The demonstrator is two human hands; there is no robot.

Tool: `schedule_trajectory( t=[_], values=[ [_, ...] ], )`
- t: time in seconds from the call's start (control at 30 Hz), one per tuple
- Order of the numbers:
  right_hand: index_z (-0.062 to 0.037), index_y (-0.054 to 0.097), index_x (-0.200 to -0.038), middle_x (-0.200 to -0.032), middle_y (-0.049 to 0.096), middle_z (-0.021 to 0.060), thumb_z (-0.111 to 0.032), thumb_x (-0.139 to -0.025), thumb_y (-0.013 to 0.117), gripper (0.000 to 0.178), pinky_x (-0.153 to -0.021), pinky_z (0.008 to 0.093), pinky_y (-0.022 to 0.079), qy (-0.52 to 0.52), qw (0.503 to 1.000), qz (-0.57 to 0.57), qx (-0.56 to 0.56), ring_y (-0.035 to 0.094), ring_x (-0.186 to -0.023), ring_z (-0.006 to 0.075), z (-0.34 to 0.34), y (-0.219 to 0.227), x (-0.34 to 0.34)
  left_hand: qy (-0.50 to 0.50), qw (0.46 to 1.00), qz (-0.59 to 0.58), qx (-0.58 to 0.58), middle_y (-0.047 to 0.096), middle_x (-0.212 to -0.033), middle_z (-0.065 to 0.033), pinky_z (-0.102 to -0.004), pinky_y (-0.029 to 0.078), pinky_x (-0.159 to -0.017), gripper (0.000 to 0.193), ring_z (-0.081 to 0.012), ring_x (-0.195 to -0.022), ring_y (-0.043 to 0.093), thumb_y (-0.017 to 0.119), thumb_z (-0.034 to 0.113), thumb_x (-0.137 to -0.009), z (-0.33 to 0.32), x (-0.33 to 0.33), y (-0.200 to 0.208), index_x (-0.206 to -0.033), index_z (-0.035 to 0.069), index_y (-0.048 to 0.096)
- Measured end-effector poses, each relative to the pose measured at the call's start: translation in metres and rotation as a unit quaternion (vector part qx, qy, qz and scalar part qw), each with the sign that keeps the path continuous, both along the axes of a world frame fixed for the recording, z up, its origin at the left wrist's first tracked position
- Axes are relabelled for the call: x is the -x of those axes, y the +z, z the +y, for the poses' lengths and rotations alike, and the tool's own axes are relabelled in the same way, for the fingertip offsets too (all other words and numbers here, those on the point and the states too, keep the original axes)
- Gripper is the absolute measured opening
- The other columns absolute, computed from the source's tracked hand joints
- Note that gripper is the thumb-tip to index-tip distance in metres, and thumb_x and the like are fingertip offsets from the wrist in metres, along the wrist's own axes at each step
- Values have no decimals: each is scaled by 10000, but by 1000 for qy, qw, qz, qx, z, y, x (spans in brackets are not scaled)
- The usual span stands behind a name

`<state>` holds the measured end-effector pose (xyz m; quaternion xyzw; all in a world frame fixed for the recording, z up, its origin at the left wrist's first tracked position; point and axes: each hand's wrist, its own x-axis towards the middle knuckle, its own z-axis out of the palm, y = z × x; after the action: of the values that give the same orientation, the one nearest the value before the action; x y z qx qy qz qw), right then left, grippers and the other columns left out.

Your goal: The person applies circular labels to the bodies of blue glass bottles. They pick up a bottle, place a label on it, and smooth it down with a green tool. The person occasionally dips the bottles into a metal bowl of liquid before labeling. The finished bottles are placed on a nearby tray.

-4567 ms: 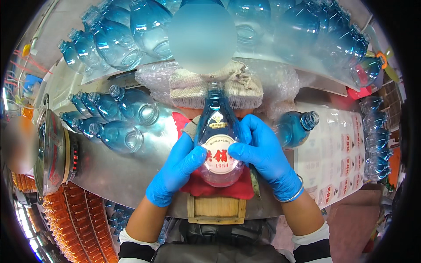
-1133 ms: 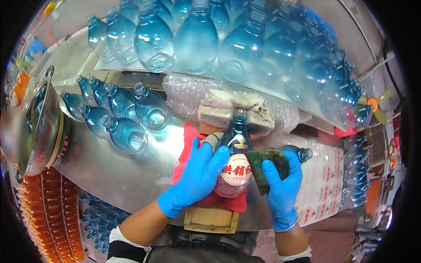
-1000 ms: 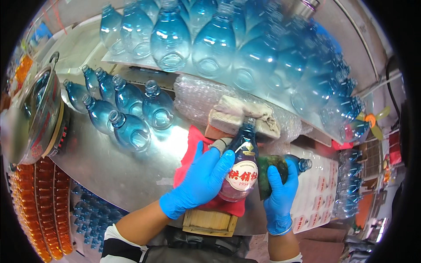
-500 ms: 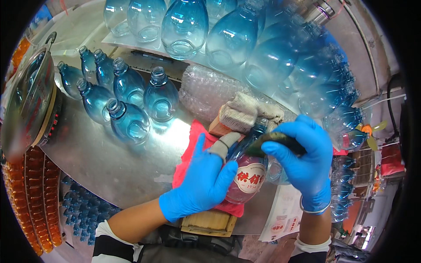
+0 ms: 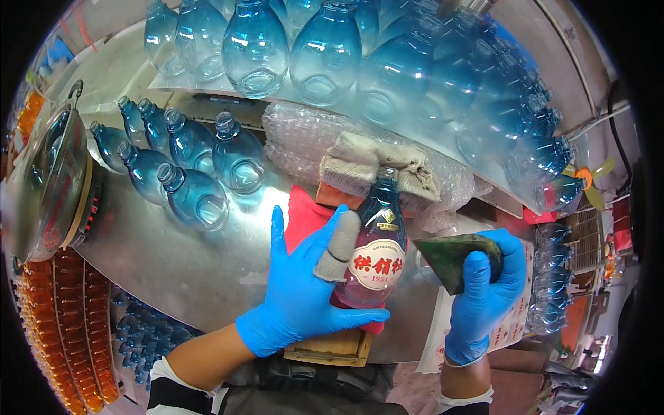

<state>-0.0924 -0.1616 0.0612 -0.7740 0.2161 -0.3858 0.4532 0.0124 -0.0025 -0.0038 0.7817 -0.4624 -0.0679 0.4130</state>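
Note:
A glass bottle (image 5: 377, 238), blue at the neck and clear lower down, lies tilted over a pink cloth (image 5: 304, 216) with its neck against a folded whitish knit glove (image 5: 370, 162). Its cream label with red characters faces up. My left hand (image 5: 302, 280), in a blue glove with a grey cloth sleeve on one finger, is open, fingers spread. That sleeved finger lies along the bottle's left side, the thumb stretched past its base. To the right, apart from the bottle, my blue-gloved right hand (image 5: 487, 290) is closed on a dark green, wedge-shaped scraper (image 5: 453, 259).
Several blue bottles (image 5: 200, 197) stand on the metal table at left; many more (image 5: 256, 52) crowd the raised far side. Bubble wrap (image 5: 297, 138) borders the work spot. A label sheet (image 5: 443, 325) lies at right, a round metal-rimmed device (image 5: 52, 180) at far left.
My right hand has drawn the scraper off the bottle, down and to the right. My left hand has spread its fingers and shifted slightly left; the bottle's label now shows fully.

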Motion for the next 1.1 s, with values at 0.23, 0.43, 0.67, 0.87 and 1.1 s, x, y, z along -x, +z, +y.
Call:
schedule_trajectory(
  t=[0.23, 0.43, 0.67, 0.87, 1.1],
  values=[
    [-19, 597, -921, -843, 605, 12, -61, -777, 676, 169, -698, 218, 458, 18, 987, -15, -162, 551, -766, 72, -28, -21, -17, 69, 991, -111, -21, 434, -1307, -182, -659, -23, -1007, 847, -291, -1053, 548, 675, 574, -665, 5, 22, -2, -1303, 68, 441],
    [-19, 595, -935, -855, 612, 17, -66, -773, 684, 191, -714, 224, 465, 63, 989, -14, -132, 562, -778, 77, -17, -20, -8, 93, 990, -102, 21, 487, -1256, -179, -641, -7, -1019, 919, -283, -1032, 563, 713, 537, -646, 5, 28, -5, -1342, 47, 368],
    [-48, 635, -944, -865, 609, 36, -42, -703, 691, 247, -576, 246, 446, 72, 937, 61, 338, 569, -718, 124, 8, 10, -6, 68, 994, 61, 55, 544, -1196, -134, -596, -92, -1026, 1041, -270, -1095, 536, 729, 537, -623, 2, 22, -17, -1353, -52, 279],
    [-136, 664, -971, -977, 601, -3, -70, -552, 765, 435, -500, 258, 384, 219, 792, 130, 555, 514, -626, 147, 57, 0, 16, 78, 993, 67, 54, 507, -1242, -164, -581, -57, -1044, 965, -285, -1124, 518, 727, 441, -639, -2, 29, -37, -1364, -21, 287],
    [-144, 670, -864, -890, 600, -10, -163, -535, 817, 361, -575, 283, 387, 239, 874, 121, 405, 515, -671, 180, 30, -7, 37, -7, 996, -67, 53, 449, -1295, -195, -578, 79, -1052, 750, -307, -1069, 549, 739, 377, -652, 17, 1, -8, -1315, 193, 440]
  ],
)
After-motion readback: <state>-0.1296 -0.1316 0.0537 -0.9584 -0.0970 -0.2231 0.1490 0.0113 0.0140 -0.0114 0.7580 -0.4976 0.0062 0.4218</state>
